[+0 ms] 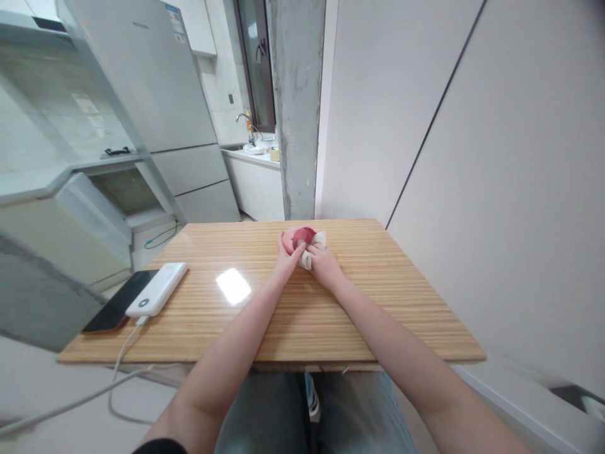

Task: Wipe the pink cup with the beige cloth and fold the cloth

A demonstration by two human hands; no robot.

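From this side of the room: the pink cup is located at the far edge of the table, near mid-width, its open mouth tilted toward the person. Its exact shape is partly covered. The left hand is closed on it, fingers along the left wall, thumb at the near rim; this probably prevents sliding and presents the mouth to the other hand. The right hand is closed on a white cloth, bunched against the cup's right side. Gathering it likely gives a compact, controllable pad. Both forearms extend forward and converge, elbows nearly straight, wrists close together. The power bank rests at far left, apart from the work.
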